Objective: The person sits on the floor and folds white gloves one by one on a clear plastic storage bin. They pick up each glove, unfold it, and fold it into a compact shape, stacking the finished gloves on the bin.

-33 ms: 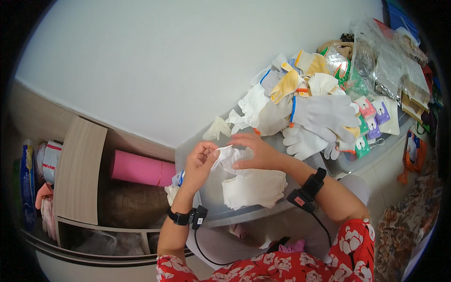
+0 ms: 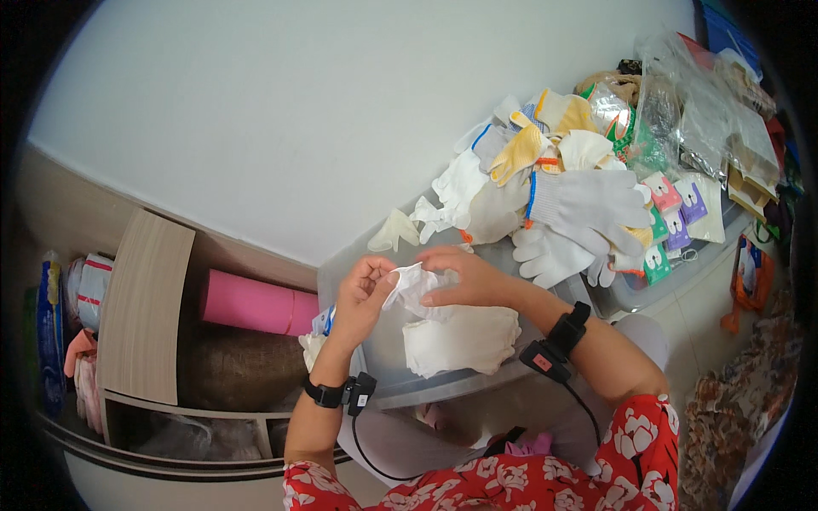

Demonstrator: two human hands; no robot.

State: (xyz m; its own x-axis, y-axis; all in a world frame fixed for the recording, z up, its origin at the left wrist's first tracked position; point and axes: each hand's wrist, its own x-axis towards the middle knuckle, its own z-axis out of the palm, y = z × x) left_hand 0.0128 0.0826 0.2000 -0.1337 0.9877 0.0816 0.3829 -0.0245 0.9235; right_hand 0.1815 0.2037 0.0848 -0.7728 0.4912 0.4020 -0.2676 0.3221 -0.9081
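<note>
A thin white glove (image 2: pixel 411 288) is stretched between my hands above a clear plastic box lid (image 2: pixel 383 362). The thumb and fingers of my left hand (image 2: pixel 365 294) pinch its left edge. On its other side my right hand (image 2: pixel 473 277) grips it between thumb and fingers. Just below lies a flat stack of white gloves (image 2: pixel 462 341), apart from both hands. Beyond my fingers, a cream glove (image 2: pixel 394 231) rests near the wall. Part of the held glove is hidden behind my right fingers.
A heap of work gloves (image 2: pixel 588 204) spreads to the right, with small coloured packets (image 2: pixel 665 200) and clear plastic bags (image 2: pixel 682 102) beside it. On the left stands an open wooden cabinet (image 2: pixel 141 311) holding a pink roll (image 2: pixel 256 302). The wall (image 2: pixel 281 119) rises behind.
</note>
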